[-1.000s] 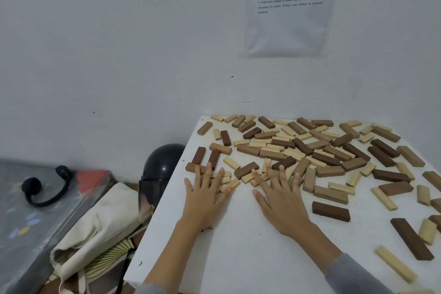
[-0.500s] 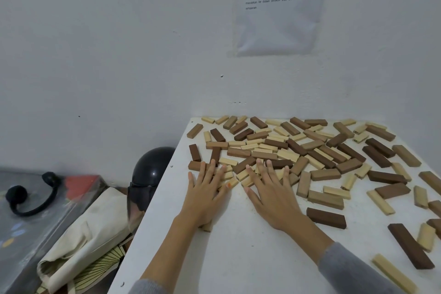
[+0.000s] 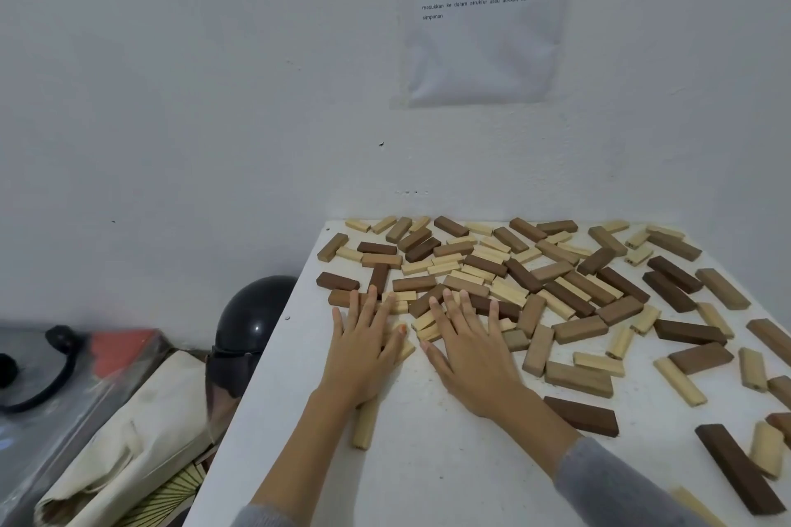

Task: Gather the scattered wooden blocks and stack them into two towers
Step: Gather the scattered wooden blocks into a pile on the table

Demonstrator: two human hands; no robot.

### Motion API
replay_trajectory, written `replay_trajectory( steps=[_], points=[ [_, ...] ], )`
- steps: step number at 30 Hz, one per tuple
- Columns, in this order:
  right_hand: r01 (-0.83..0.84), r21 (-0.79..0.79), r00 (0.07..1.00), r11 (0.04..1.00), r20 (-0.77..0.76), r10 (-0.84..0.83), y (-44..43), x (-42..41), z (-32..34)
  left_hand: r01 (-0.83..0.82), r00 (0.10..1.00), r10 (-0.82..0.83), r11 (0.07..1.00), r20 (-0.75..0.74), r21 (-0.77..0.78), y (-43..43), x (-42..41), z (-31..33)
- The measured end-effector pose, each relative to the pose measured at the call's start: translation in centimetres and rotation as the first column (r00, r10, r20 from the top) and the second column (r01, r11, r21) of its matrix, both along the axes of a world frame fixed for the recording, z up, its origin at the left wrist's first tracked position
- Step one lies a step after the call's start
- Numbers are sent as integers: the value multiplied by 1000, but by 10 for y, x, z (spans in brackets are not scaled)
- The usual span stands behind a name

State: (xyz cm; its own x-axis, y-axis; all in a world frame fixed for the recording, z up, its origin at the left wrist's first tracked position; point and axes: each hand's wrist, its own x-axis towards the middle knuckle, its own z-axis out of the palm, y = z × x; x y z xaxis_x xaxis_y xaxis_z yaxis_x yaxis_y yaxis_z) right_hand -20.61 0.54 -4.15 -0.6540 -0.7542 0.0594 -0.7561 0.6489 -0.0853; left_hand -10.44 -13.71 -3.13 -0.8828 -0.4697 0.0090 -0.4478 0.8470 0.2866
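Many wooden blocks (image 3: pixel 505 274) in pale, tan and dark brown lie scattered flat over the white table (image 3: pixel 428 462); no tower stands. My left hand (image 3: pixel 364 349) rests palm down, fingers spread, at the near left edge of the pile, covering a few pale blocks. One pale block (image 3: pixel 365 424) pokes out from under its wrist. My right hand (image 3: pixel 473 351) lies flat beside it with fingers apart, fingertips on the blocks. Neither hand grips anything.
The table's left edge runs just left of my left hand. Beyond it sit a black helmet (image 3: pixel 252 321), a cream cloth bag (image 3: pixel 141 441) and a grey surface with black headphones (image 3: pixel 38 377). A printed sheet (image 3: pixel 483 13) hangs on the white wall behind.
Both flat hands have slid slightly forward into the near edge of the pile, nudging blocks. A pale block has come into sight under my left wrist.
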Motion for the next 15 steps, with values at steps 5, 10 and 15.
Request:
replay_trajectory(
  steps=[5,10,15],
  points=[
    [-78,0,997,997,-16,78,-2,-9,-1,-11,1000,11,1000,-12,-19,0,-11,0],
    [-108,-4,994,994,9,108,-2,-13,8,-20,999,20,1000,-33,11,-2,-19,-1],
    [-85,-59,987,995,128,92,-3,-16,15,-8,981,40,985,-188,170,-3,-12,5]
  ],
)
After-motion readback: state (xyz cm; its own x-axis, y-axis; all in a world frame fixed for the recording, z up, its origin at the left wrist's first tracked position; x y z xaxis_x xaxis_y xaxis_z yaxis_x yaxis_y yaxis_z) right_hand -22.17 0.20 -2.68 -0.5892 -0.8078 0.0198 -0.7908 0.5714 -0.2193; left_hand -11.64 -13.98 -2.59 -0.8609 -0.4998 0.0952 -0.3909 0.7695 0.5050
